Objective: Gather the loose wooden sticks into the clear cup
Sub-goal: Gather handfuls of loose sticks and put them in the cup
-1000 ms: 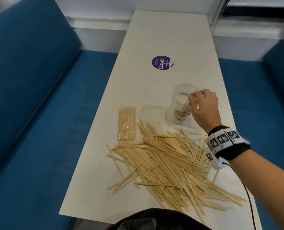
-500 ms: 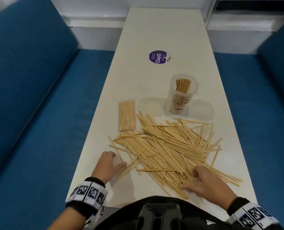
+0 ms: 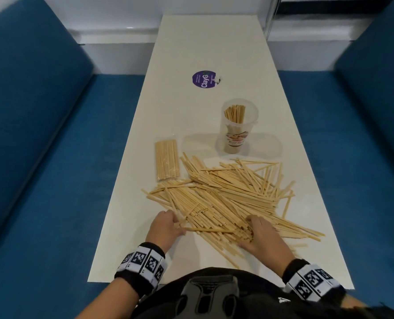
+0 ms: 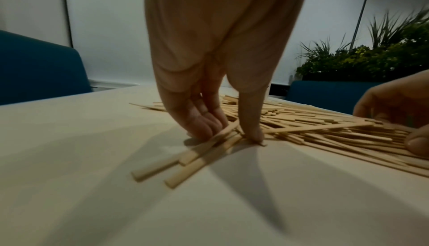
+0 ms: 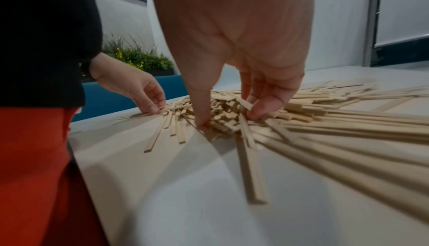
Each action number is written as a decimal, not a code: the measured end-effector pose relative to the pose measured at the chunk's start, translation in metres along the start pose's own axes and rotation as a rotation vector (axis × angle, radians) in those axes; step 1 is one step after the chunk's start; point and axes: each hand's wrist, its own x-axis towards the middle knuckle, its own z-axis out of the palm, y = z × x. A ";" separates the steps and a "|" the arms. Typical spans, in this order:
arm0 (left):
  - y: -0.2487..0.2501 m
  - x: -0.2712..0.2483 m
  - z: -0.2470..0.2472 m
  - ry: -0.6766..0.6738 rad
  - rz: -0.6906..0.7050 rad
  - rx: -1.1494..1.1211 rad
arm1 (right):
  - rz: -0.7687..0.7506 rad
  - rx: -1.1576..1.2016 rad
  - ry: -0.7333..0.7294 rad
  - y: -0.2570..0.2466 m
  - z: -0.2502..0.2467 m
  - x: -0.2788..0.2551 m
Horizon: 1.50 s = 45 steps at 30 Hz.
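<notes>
A wide pile of loose wooden sticks [image 3: 228, 196] lies across the white table [image 3: 214, 42]. Beyond it stands the clear cup [image 3: 239, 127], upright, with a cluster of sticks inside. My left hand [image 3: 176, 224] is at the pile's near left end; in the left wrist view its thumb and fingers [image 4: 228, 132] pinch the ends of a few sticks [image 4: 199, 154]. My right hand [image 3: 246, 231] sits on the near middle of the pile. In the right wrist view, this hand [image 5: 230, 119] has thumb and curled fingers closing round a clump of stick ends [image 5: 226, 117].
A wrapped bundle of sticks [image 3: 167, 160] lies left of the pile. A purple round sticker [image 3: 204, 79] is on the table farther back. Blue sofa seats [image 3: 53, 180] flank the table on both sides. Some sticks reach close to the table's right edge [image 3: 315, 236].
A second ago my right hand was at the cup with sticks. It came back to the pile, the left hand came in, and both have now closed in on the pile's near end.
</notes>
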 end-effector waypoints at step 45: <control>0.123 -0.006 -0.034 -0.140 0.156 -0.784 | -0.155 0.606 -0.074 -0.059 -0.097 0.023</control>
